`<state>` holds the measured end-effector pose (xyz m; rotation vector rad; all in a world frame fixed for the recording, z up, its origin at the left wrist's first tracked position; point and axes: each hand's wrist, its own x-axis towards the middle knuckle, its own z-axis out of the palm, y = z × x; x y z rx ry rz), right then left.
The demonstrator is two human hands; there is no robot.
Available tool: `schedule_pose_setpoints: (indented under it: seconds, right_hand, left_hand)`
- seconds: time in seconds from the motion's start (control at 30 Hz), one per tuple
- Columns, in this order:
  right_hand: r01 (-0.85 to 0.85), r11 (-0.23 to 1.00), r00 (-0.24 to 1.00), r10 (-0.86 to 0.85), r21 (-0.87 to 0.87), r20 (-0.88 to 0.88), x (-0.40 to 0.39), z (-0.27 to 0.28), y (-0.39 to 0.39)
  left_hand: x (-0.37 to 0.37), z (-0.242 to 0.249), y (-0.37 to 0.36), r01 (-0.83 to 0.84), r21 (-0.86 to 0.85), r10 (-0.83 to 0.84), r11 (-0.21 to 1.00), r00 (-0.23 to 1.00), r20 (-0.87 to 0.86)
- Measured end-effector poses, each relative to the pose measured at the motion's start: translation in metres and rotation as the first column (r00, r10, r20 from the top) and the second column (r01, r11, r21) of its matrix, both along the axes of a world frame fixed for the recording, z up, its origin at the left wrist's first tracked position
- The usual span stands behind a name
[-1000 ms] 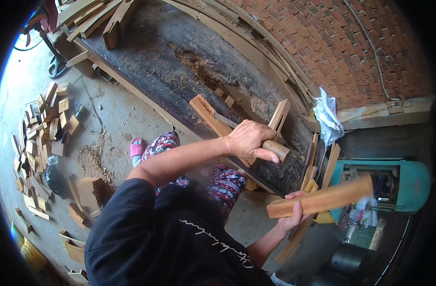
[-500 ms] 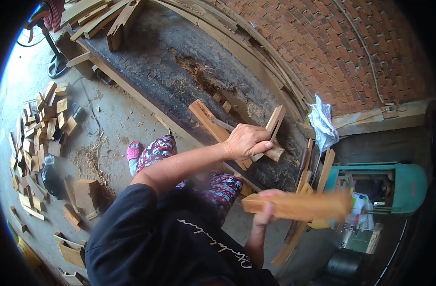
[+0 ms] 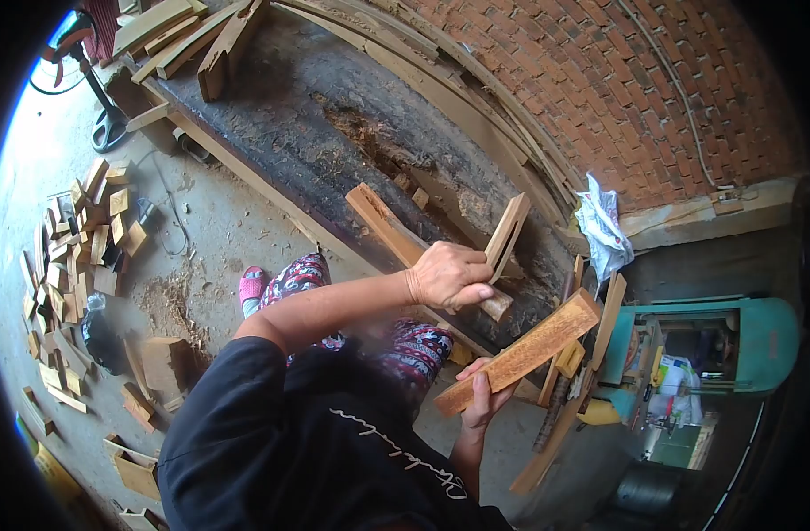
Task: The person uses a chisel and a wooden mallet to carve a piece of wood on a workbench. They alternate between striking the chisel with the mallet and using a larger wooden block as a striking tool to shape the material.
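Gripping one round wooden handle (image 3: 497,307) over the bench (image 3: 281,133), the left hand (image 3: 451,276) had its fingers curled tightly around it, the thumb lying toward the butt end. The right hand (image 3: 483,398) had its fingers and thumb clasped around the lower end of one wooden block (image 3: 529,347), which was held in the air beside one end of the bench, apart from the handle. On the bench, partly hidden by the left hand, lay one notched board (image 3: 380,219); near that hand was one slotted piece (image 3: 510,226). Two small chunks (image 3: 420,197) sat in the bench's hollow. One white bag (image 3: 602,226) and one green machine (image 3: 766,345) were past the bench's end. One pink slipper (image 3: 253,281) showed before the bench, and offcuts (image 3: 98,241), too many to count, lay farther out from it.
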<state>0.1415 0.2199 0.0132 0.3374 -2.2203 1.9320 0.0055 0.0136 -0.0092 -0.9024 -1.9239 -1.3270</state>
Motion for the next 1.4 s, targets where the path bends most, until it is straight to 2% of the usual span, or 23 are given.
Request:
schedule_pose_setpoints:
  seconds: [0.1, 0.17, 0.23, 0.3, 0.33, 0.43, 0.5, 0.57, 0.63, 0.7, 0.83, 0.87, 0.93, 0.97, 1.0, 1.03, 1.1, 1.13, 1.17, 1.2, 1.3, 1.37, 1.4]
  right_hand:
    - [0.025, 0.998, 0.999, -0.023, 0.065, -0.030, -0.007, 0.010, 0.003]
    - [0.035, 0.999, 0.991, -0.030, 0.033, -0.134, -0.014, 0.024, 0.003]
    - [0.070, 0.995, 0.970, -0.086, -0.077, -0.228, -0.017, 0.039, -0.002]
    - [0.080, 0.972, 0.941, -0.146, -0.219, -0.304, -0.022, 0.047, -0.013]
    - [0.078, 0.973, 0.941, -0.144, -0.219, -0.305, -0.022, 0.047, -0.014]
    - [0.014, 0.986, 0.956, -0.062, -0.167, -0.288, -0.025, 0.049, -0.014]
    - [0.026, 0.998, 0.957, -0.010, 0.051, -0.290, -0.026, 0.049, -0.008]
    - [0.034, 0.998, 0.960, -0.018, 0.052, -0.281, -0.024, 0.054, -0.004]
    - [0.040, 0.998, 0.921, -0.052, -0.040, -0.387, -0.024, 0.067, 0.000]
    - [0.056, 0.998, 0.905, -0.060, -0.023, -0.422, -0.026, 0.076, -0.002]
    - [0.074, 0.994, 0.876, -0.102, -0.079, -0.471, -0.031, 0.051, 0.000]
    - [0.046, 0.995, 0.966, -0.022, 0.088, -0.256, -0.029, 0.047, 0.004]
    - [-0.015, 0.962, 0.999, 0.005, 0.272, 0.037, -0.030, 0.041, 0.009]
    - [-0.014, 0.954, 0.996, -0.013, 0.301, 0.088, -0.034, 0.041, 0.007]
    - [0.005, 0.995, 0.985, -0.021, 0.098, 0.170, -0.027, 0.052, 0.001]
    - [-0.064, 0.997, 0.994, 0.061, 0.036, 0.096, -0.028, 0.055, 0.008]
    - [-0.128, 0.959, 0.989, 0.104, -0.252, -0.104, -0.027, 0.053, 0.008]
    - [-0.153, 0.925, 0.985, 0.115, -0.348, -0.128, -0.028, 0.050, 0.003]
    - [-0.153, 0.924, 0.985, 0.113, -0.350, -0.133, -0.031, 0.043, 0.011]
    - [-0.145, 0.989, 0.989, 0.145, -0.040, 0.003, -0.037, 0.030, 0.027]
    - [-0.178, 0.909, 0.977, 0.119, 0.377, 0.174, -0.040, 0.037, 0.034]
    - [-0.184, 0.979, 0.953, 0.154, 0.092, 0.259, -0.032, 0.048, 0.035]
    - [-0.194, 0.976, 0.963, 0.171, 0.095, 0.208, -0.029, 0.046, 0.038]
  left_hand:
    - [-0.003, 0.006, -0.004, -0.043, 0.055, 0.042, 0.998, 0.999, 0.017]
    - [-0.006, 0.010, -0.005, -0.100, 0.111, 0.095, 0.989, 0.994, 0.044]
    - [-0.008, 0.018, -0.007, -0.131, 0.095, 0.126, 0.987, 0.990, 0.063]
    - [-0.015, 0.031, -0.006, -0.009, 0.000, 0.009, 1.000, 0.981, 0.196]
    - [-0.020, 0.036, -0.006, 0.034, -0.070, -0.015, 0.997, 0.965, 0.261]
    - [-0.029, 0.040, -0.005, 0.042, -0.078, -0.016, 0.996, 0.952, 0.305]
    - [-0.029, 0.042, -0.003, 0.024, -0.098, 0.007, 0.995, 0.953, 0.304]
    - [-0.027, 0.039, 0.000, 0.012, -0.111, 0.023, 0.994, 0.950, 0.311]
    - [-0.028, 0.031, 0.003, -0.046, -0.003, 0.044, 0.999, 0.956, 0.290]
    - [-0.029, 0.024, 0.005, -0.067, 0.003, 0.064, 0.998, 0.958, 0.279]
    - [-0.027, 0.022, 0.007, -0.153, 0.054, 0.138, 0.987, 0.966, 0.221]
    - [-0.026, 0.023, 0.006, -0.165, 0.069, 0.147, 0.984, 0.967, 0.210]
    - [-0.026, 0.022, 0.004, -0.160, 0.060, 0.140, 0.985, 0.957, 0.253]
    - [-0.027, 0.022, 0.002, -0.160, 0.050, 0.138, 0.986, 0.945, 0.296]
    - [-0.026, 0.022, 0.001, -0.146, 0.055, 0.125, 0.988, 0.951, 0.284]
    - [-0.027, 0.023, 0.000, -0.157, 0.056, 0.135, 0.986, 0.950, 0.283]
    - [-0.024, 0.021, 0.001, -0.098, 0.031, 0.085, 0.995, 0.954, 0.286]
    - [-0.022, 0.023, 0.000, -0.082, 0.019, 0.073, 0.996, 0.952, 0.299]
    - [-0.022, 0.024, 0.000, -0.080, 0.017, 0.072, 0.997, 0.953, 0.294]
    - [-0.023, 0.022, 0.001, -0.102, 0.017, 0.093, 0.995, 0.952, 0.291]
    - [-0.023, 0.015, 0.001, -0.154, 0.019, 0.145, 0.988, 0.959, 0.243]
    - [-0.022, 0.016, -0.004, -0.191, 0.025, 0.182, 0.981, 0.962, 0.205]
    - [-0.019, 0.015, -0.004, -0.177, 0.055, 0.171, 0.983, 0.981, 0.095]
